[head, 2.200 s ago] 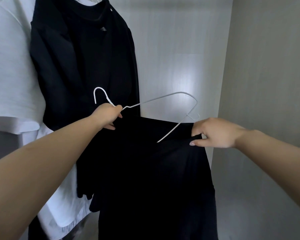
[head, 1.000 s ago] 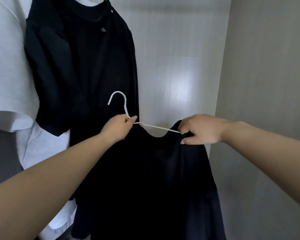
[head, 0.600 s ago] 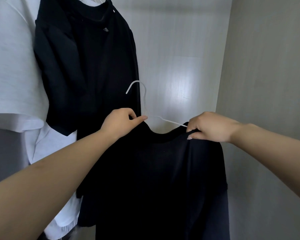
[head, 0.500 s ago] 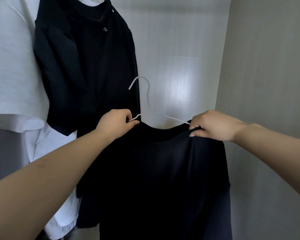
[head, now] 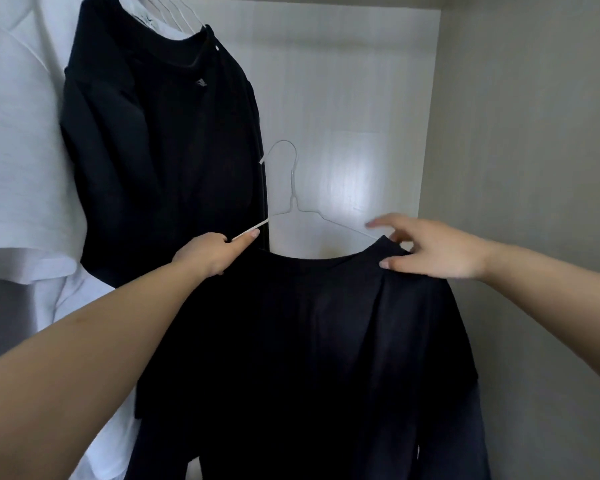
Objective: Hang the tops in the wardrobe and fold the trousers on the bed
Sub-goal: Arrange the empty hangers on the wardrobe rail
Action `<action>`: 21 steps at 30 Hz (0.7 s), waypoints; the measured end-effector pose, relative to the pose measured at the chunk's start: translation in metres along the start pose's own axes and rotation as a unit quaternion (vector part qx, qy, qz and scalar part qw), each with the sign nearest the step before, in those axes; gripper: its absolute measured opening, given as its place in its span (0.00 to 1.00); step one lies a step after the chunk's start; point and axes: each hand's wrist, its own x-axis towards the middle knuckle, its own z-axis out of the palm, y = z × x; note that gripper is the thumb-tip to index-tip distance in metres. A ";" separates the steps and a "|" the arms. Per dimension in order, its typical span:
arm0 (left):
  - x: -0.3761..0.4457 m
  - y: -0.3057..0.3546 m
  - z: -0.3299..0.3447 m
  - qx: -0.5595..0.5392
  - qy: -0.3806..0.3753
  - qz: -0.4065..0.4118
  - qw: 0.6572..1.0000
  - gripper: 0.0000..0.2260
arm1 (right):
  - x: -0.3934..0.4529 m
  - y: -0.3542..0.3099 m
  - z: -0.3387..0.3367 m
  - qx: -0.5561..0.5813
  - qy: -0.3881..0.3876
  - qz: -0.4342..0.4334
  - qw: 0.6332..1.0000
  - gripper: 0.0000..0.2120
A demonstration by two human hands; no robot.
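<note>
My left hand (head: 210, 255) grips the white wire hanger (head: 293, 202) carrying the black top (head: 309, 341), low inside the wardrobe; my right hand (head: 433, 249) rests flat-fingered on its shoulder. Next, I judge: lift the hook to the rail.

Your single view: head-worn wide-angle camera, facing forward and slightly up into pale-panelled wardrobe interior (head: 343, 98). Back panel straight ahead, grey side wall (head: 534, 168) at your right. Both your forearms enter from bottom corners; left hand (head: 208, 252) and right hand (head: 437, 251) sit mid-frame, close to lens. Black top on thin white wire hanger (head: 293, 199) fills lower centre, very near. Hung black top (head: 160, 150) and white garment (head: 14, 133) crowd left edge. No second view to share with.
</note>
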 end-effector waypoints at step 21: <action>-0.051 0.128 -0.072 -0.614 -0.120 0.145 0.767 0.14 | 0.087 -0.136 -0.034 0.598 0.122 -0.003 0.792 0.05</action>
